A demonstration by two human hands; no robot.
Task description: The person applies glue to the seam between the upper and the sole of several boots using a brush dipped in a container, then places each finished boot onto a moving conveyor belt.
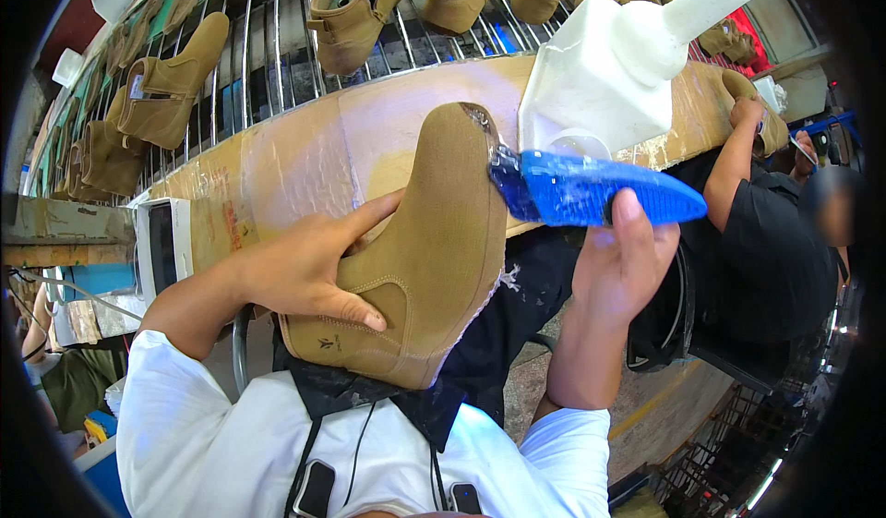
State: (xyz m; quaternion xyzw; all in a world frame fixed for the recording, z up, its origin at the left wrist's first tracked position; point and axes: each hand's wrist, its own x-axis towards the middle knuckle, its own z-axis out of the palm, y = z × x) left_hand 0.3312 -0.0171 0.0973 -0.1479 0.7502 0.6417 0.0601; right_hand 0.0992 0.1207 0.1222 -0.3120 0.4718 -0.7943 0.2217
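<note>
A tan ankle boot upper (pixel 420 250) lies across my lap, its toe pointing away from me and its ankle end near my body. My left hand (pixel 318 264) grips it from the left side, thumb on the stitched ankle panel and fingers partly hidden behind it. In my right hand (pixel 628 255) is a blue-handled brush (pixel 604 190), the thumb pressed on top of the handle. Its dark, wet-looking bristles touch the boot's right edge near the toe, where a shiny smear shows. A pale, ragged edge runs down the boot's lower right side.
Beyond the boot runs a tape-covered ledge (pixel 305 153) bearing a white plastic container (pixel 600 75) with a spout. Behind it, a metal rod rack (pixel 245 75) carries several tan boots (pixel 175 84). At the right, a co-worker in black (pixel 771 241) handles another boot.
</note>
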